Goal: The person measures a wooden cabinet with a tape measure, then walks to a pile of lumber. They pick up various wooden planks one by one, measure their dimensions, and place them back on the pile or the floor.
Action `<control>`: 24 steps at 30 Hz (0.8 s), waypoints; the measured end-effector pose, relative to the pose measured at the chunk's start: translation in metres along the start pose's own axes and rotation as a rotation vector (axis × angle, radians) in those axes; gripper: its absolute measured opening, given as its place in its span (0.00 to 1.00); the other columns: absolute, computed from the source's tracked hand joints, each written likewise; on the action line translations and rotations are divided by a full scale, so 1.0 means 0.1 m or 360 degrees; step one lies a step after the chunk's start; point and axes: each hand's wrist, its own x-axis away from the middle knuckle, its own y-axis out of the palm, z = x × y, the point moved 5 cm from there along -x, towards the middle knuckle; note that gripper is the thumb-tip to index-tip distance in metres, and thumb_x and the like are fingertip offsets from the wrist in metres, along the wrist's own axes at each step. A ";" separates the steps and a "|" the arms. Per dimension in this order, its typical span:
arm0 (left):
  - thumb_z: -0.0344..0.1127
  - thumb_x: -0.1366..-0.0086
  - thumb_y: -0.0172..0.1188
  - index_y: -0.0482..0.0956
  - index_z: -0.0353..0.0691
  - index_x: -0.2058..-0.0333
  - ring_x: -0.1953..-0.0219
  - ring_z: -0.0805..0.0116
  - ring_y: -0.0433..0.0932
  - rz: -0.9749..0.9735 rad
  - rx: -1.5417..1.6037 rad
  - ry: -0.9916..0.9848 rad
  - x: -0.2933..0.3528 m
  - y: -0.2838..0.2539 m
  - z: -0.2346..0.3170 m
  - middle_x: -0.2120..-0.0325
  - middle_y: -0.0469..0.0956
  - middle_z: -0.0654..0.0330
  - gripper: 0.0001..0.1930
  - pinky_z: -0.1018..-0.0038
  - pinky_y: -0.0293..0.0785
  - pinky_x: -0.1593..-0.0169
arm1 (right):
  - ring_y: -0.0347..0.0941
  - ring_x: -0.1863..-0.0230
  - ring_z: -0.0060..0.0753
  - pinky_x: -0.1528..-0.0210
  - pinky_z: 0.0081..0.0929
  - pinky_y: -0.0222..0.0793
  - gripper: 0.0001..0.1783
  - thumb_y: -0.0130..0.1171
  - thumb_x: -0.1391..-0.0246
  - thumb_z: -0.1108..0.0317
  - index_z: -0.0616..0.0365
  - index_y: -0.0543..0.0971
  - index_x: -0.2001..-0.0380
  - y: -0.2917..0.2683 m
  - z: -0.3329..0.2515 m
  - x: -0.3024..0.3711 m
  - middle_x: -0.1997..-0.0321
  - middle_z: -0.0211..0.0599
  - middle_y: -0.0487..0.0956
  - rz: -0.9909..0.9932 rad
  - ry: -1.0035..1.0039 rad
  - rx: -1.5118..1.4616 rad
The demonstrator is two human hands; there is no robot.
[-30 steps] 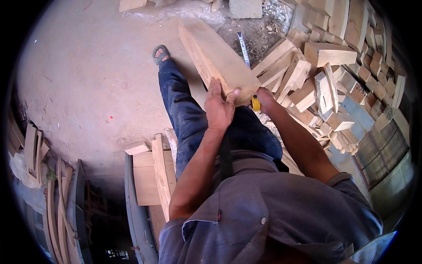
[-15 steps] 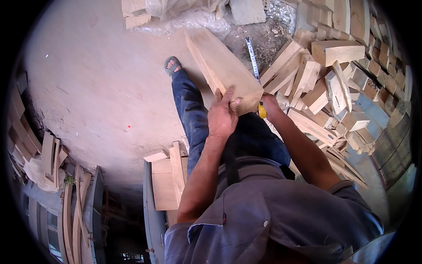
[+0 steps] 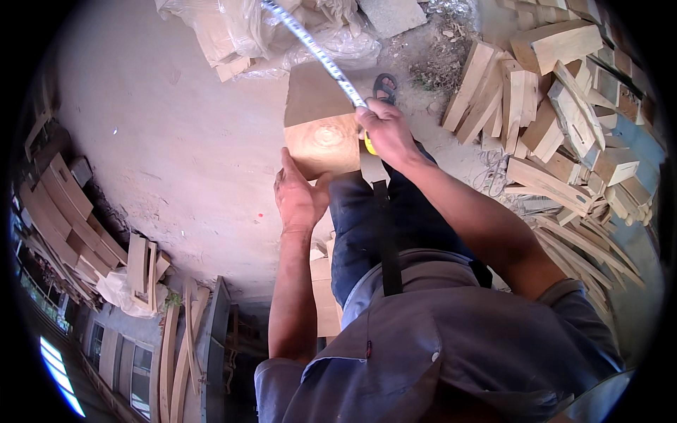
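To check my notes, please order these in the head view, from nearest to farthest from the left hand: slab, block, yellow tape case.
1. Block: at the left hand's fingertips.
2. Yellow tape case: rightward, at the right hand.
3. Slab: near the picture's top edge.

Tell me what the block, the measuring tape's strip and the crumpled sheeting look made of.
The block: bare wood, apparently unvarnished, with rings on its end. The tape strip: probably coated metal, pale with dark markings and running nearly straight, though plastic is possible. The sheeting: likely thin clear plastic, wrinkled and shiny.
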 end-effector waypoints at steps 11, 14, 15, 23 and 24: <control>0.64 0.51 0.68 0.62 0.56 0.34 0.43 0.39 0.61 0.0820 -0.0332 -0.0666 -1.12 -1.14 -1.09 0.39 0.59 0.37 0.47 0.52 0.62 0.40 | 0.74 0.76 0.24 0.69 0.23 0.71 0.16 0.49 0.37 0.62 0.65 0.79 0.61 0.32 0.74 0.18 0.63 0.42 0.84 -0.0395 0.0580 -0.0625; 0.53 0.46 0.63 0.68 0.55 0.36 0.44 0.39 0.61 0.0712 -0.0870 -0.0648 -1.36 -1.18 -1.95 0.39 0.60 0.37 0.37 0.55 0.65 0.42 | 0.75 0.78 0.29 0.71 0.28 0.73 0.14 0.50 0.40 0.63 0.64 0.79 0.62 -0.19 1.20 0.25 0.65 0.44 0.84 -0.0197 0.0768 -0.0615; 0.51 0.46 0.62 0.67 0.54 0.36 0.44 0.41 0.64 0.0780 -0.0671 -0.0633 -1.39 -1.19 -2.18 0.41 0.64 0.38 0.37 0.56 0.66 0.42 | 0.75 0.79 0.30 0.73 0.28 0.73 0.13 0.51 0.40 0.64 0.63 0.78 0.63 -0.35 1.48 0.27 0.64 0.45 0.84 -0.0093 0.0821 -0.0638; 0.30 0.45 0.59 0.47 0.35 0.30 0.41 0.58 0.67 0.0851 0.0929 -0.0764 -1.14 -1.15 -3.20 0.39 0.67 0.48 0.45 0.65 0.56 0.35 | 0.73 0.79 0.30 0.72 0.28 0.72 0.14 0.50 0.41 0.60 0.61 0.75 0.63 -1.04 2.17 0.55 0.65 0.47 0.83 0.0023 0.0910 -0.0123; 0.31 0.44 0.60 0.39 0.34 0.29 0.36 0.55 0.63 0.0594 0.1261 -0.0553 -1.24 -1.01 -3.22 0.36 0.64 0.46 0.49 0.63 0.50 0.32 | 0.73 0.78 0.30 0.72 0.27 0.72 0.15 0.50 0.41 0.60 0.62 0.75 0.62 -1.04 2.19 0.52 0.65 0.46 0.83 -0.0019 0.0892 -0.0098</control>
